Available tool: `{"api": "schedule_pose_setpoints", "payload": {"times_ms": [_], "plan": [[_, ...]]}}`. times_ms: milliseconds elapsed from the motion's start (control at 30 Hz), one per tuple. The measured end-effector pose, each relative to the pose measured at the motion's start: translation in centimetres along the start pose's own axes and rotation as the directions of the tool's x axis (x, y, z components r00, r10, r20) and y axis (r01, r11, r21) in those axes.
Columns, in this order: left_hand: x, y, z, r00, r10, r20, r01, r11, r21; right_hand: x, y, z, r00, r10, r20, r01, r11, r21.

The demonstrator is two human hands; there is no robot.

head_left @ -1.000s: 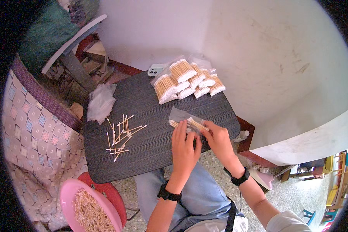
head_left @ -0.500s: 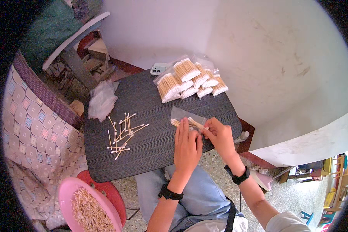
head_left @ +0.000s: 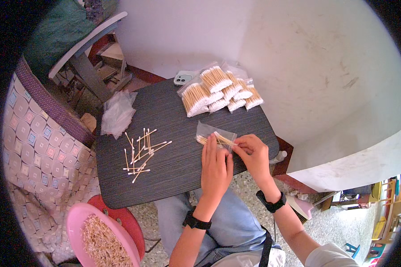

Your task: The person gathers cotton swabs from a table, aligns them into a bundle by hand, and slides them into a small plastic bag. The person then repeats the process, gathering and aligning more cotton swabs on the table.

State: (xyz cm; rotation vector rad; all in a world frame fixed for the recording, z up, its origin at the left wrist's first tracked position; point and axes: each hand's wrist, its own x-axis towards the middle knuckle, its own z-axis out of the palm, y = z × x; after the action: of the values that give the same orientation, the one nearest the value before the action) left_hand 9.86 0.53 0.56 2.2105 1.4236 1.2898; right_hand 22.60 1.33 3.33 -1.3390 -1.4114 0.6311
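Note:
A small clear zip bag (head_left: 203, 129) lies at the table's right front, with a few cotton swabs (head_left: 224, 139) partly in it. My left hand (head_left: 215, 167) rests over the bag, its fingers long and pressing the bag to the table, the thumb near the bag's edge. From the right, my right hand (head_left: 253, 153) pinches the near ends of the swabs where they meet the bag's edge. The fingertips partly hide the bag's mouth. Loose cotton swabs (head_left: 140, 153) lie scattered on the left of the dark table (head_left: 165, 111).
Filled bags of swabs (head_left: 216, 80) are piled at the back, beside a phone (head_left: 183, 78). Flat clear bags (head_left: 118, 115) overhang the left edge. Below, a pink basin (head_left: 74, 226) of swabs sits on a red stool (head_left: 136, 227). A wall (head_left: 298, 66) stands behind.
My right hand has shifted slightly, its fingers drawn a little back along the swabs, whose tips show more clearly. My left hand has stayed in place on the bag.

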Motion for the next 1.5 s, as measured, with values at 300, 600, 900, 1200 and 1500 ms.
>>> {"api": "schedule_pose_setpoints", "payload": {"times_ms": [300, 600, 900, 1200, 1500], "plan": [[-0.1, -0.1, 0.1, 1.000, 0.005, 0.010, -0.005, 1.000, -0.010, 0.1, 0.2, 0.8, 0.997, -0.071, 0.038, 0.076, 0.987, -0.143], [-0.2, -0.2, 0.4, 1.000, -0.003, 0.005, 0.003, 1.000, -0.006, 0.3, 0.6, 0.2, 0.974, -0.162, 0.160, 0.190, 0.966, -0.177], [0.0, -0.2, -0.1, 1.000, -0.014, 0.005, 0.014, 0.998, -0.055, 1.1, 1.4, 0.7, 0.932, -0.288, 0.221, 0.336, 0.914, -0.225], [2.2, -4.3, -3.7, 0.960, -0.205, -0.191, 0.193, 0.978, -0.079, 1.9, 0.7, 0.2, 0.942, -0.109, 0.317, 0.157, 0.979, -0.129], [3.4, -7.7, -3.5, 0.950, -0.311, 0.012, 0.287, 0.861, -0.421, 2.3, 1.1, -0.1, 0.928, -0.105, 0.358, 0.162, 0.978, -0.133]]}}
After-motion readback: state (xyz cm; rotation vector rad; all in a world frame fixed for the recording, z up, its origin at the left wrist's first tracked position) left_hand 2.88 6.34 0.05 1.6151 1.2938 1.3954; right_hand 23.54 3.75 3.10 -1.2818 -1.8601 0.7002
